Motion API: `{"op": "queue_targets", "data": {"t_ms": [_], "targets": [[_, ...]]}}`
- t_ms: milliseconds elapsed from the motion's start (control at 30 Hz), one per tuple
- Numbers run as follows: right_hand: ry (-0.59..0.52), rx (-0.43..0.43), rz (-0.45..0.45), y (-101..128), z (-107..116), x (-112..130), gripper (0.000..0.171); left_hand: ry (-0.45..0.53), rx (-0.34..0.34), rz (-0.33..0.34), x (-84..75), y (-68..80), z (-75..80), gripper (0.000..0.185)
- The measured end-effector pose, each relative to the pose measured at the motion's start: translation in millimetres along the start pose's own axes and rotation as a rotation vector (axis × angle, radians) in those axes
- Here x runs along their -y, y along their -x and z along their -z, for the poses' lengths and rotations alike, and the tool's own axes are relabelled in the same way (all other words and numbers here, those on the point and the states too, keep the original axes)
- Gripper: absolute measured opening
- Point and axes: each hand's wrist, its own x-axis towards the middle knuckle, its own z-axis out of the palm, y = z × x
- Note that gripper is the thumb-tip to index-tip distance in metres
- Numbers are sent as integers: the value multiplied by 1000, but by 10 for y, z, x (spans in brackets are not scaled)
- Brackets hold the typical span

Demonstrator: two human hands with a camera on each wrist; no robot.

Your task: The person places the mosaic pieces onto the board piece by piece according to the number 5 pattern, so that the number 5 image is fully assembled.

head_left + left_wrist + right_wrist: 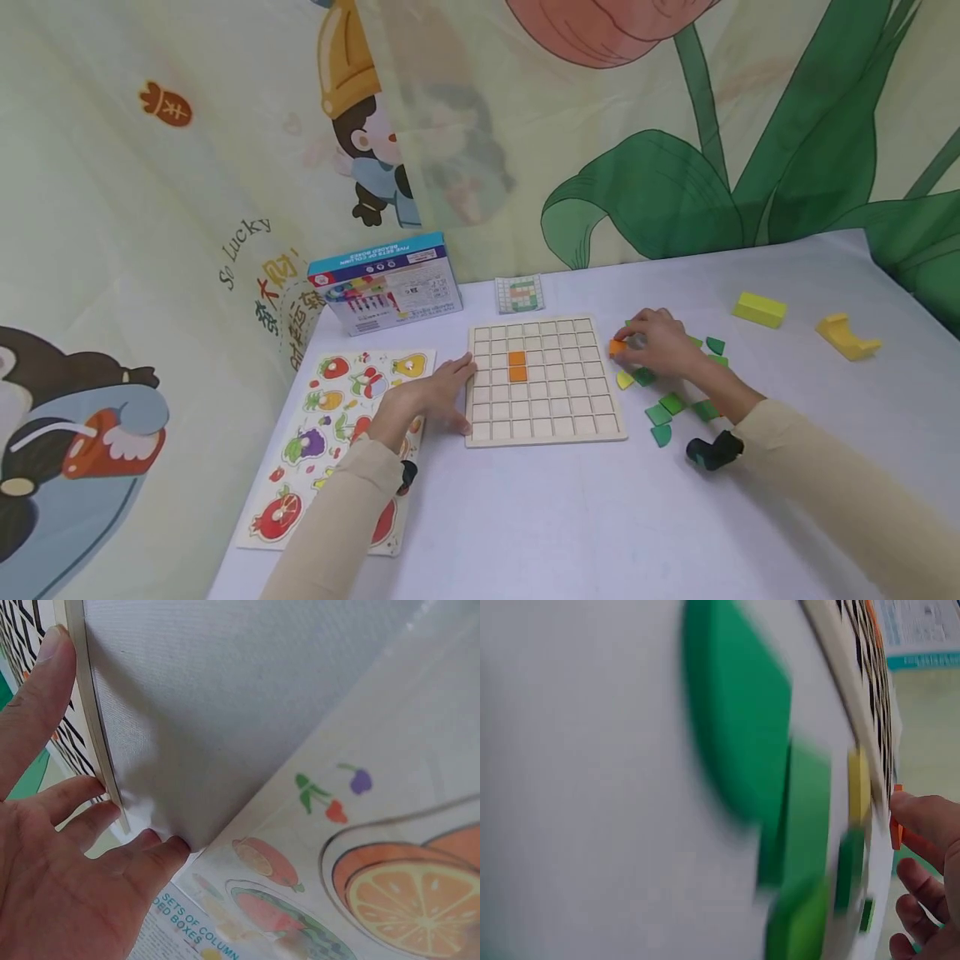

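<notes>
A square wooden grid board (545,381) lies on the table, with two orange square tiles (517,366) set one above the other in its cells. My left hand (435,395) rests against the board's left edge; in the left wrist view the thumb (46,682) lies along the rim and the fingers are loosely spread. Right of the board, my right hand (656,343) pinches another orange tile (617,347) between thumb and fingers. Around and below that hand lie loose green tiles (659,414), some rounded, and a yellow tile (624,380).
Left of the board lies a fruit picture board (307,450). Behind stand a printed box (397,292) and a small pattern card (519,294). A yellow-green block (760,309) and a curved yellow block (847,337) sit at the far right.
</notes>
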Motion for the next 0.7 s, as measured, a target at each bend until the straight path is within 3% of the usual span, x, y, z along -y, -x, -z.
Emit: {"op": "queue_targets", "data": {"t_ms": [167,367,700], "targets": [[-27,0,143,-95,-216,410,30,-7,-1,-5,2,-2,-5,98],[-59,41,241,-133,-444,815,22,-5,-3,-17,3,7,-25,98],[-10,39,207,-179,-567,926,23,0,-10,-8,21,12,-16,98]]}}
